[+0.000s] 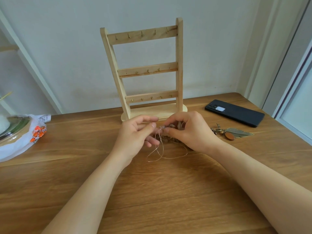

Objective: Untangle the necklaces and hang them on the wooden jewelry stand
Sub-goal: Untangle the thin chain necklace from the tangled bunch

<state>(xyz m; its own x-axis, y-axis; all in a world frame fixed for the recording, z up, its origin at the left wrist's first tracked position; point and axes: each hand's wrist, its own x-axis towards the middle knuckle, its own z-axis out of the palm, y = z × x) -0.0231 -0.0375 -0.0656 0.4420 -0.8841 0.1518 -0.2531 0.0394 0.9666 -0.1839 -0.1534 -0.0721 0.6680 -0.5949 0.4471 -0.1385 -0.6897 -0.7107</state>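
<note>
Left hand and right hand each pinch the tangled necklaces over the worktop, before the stand. I judge them light, limp, snag-prone; I'd hold gently beside the knot.

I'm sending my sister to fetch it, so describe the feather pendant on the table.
Start at the wooden jewelry stand. To its right lies a black phone, and just in front of that, the feather pendant. It alone is a bronze leaf shape, with an orange-brown oval charm beside it.
</note>
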